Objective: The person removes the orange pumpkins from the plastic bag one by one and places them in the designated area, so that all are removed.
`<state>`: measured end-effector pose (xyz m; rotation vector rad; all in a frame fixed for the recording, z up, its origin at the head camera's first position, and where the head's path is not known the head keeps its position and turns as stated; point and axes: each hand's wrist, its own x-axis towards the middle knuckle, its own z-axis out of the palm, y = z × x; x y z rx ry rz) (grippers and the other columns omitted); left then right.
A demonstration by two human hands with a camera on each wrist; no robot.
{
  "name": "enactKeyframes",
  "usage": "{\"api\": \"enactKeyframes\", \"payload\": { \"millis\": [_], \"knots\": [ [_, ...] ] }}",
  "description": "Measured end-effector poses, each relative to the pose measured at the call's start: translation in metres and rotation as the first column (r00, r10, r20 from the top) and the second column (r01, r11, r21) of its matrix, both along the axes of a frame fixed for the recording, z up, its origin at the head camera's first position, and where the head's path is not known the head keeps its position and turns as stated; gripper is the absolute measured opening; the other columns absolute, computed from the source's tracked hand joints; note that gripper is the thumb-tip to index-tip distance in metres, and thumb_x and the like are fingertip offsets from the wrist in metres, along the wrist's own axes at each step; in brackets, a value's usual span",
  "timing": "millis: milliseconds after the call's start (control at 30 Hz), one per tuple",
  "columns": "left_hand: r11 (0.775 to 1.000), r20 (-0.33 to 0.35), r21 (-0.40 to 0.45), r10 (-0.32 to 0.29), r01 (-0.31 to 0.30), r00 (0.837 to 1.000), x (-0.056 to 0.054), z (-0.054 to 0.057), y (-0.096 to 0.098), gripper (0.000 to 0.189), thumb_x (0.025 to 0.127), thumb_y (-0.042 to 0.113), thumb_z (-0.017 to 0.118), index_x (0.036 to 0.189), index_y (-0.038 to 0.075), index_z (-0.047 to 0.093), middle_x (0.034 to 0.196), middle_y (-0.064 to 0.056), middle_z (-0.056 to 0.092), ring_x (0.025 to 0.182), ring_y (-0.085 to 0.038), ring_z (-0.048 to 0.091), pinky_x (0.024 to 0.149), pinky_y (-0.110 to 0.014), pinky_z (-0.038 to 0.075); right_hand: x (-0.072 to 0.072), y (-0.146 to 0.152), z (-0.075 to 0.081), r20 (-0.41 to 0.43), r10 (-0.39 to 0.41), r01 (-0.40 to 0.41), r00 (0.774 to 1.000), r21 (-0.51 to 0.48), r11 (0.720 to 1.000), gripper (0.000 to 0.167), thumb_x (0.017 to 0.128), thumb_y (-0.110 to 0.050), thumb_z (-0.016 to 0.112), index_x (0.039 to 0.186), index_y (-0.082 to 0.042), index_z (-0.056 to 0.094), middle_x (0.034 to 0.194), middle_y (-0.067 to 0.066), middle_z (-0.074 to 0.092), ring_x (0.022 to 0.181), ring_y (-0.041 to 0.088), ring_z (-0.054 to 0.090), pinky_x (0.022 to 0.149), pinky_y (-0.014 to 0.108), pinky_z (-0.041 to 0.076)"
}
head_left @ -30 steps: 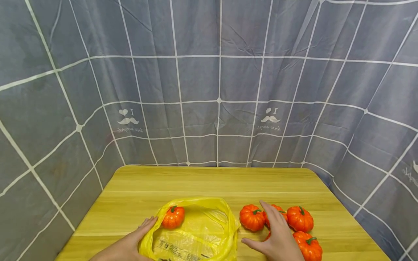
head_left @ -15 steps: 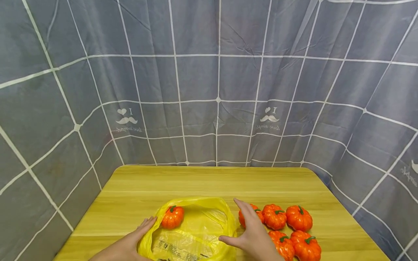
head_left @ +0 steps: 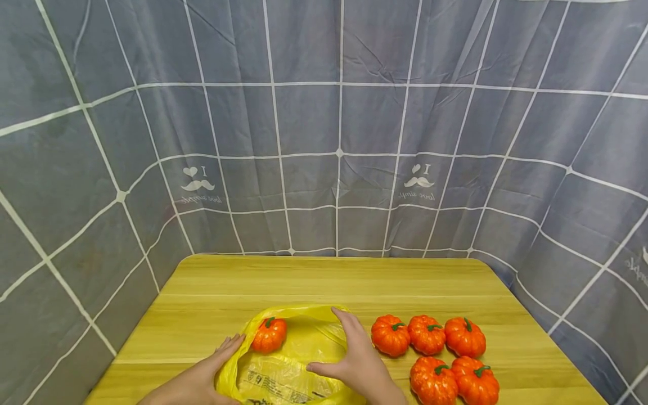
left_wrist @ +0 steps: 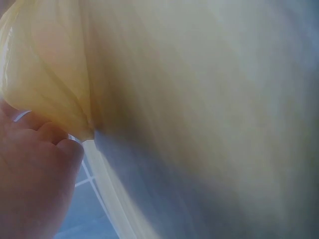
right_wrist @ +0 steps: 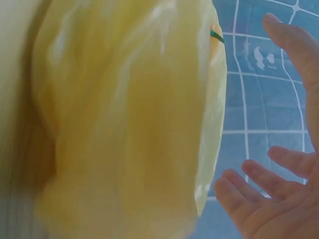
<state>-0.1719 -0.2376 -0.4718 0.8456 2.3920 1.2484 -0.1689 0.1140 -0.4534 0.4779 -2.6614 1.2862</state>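
Note:
A yellow plastic bag (head_left: pixel 283 312) stands with its mouth spread wide near the table's front. Inside it, against the left wall, lies a small orange pumpkin (head_left: pixel 269 336) with a green stem. My left hand (head_left: pixel 215 371) rests along the bag's outer left side, fingers extended; part of it is cut off below. Over the bag's right rim is my right hand (head_left: pixel 356 360), thumb and fingers spread apart and holding nothing. The right wrist view shows this right hand (right_wrist: pixel 279 194) beside the bag (right_wrist: pixel 129 114); the left wrist view shows the left fingers (left_wrist: pixel 50 133) against the plastic.
Several more orange pumpkins (head_left: pixel 391 336) sit in two rows right of the bag on the yellow wood-grain table (head_left: pixel 329 281). A grey curtain (head_left: pixel 309 124) with white grid lines surrounds the table at the back and sides.
My right hand has moved left from above the loose pumpkins to the bag's right rim, uncovering them. My left hand and the bag have stayed nearly in place.

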Motion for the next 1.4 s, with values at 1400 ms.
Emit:
{"api": "enactKeyframes", "payload": {
  "millis": [1400],
  "knots": [
    [0.998,0.011,-0.034,0.061,-0.061,0.998,0.007,0.006,0.009,0.114,0.079,0.03,0.088,0.159,-0.005,0.013,0.156,-0.042,0.004,0.137,-0.065,0.0,0.096,-0.084,0.014,-0.02,-0.095,-0.032,0.11,0.009,0.002,0.994,-0.099,0.995,0.092,0.068,-0.051,0.091,0.138,-0.004,0.055,0.135,0.011,0.057,0.12,0.034,0.057,0.098,0.052,0.048]
  ]
}}
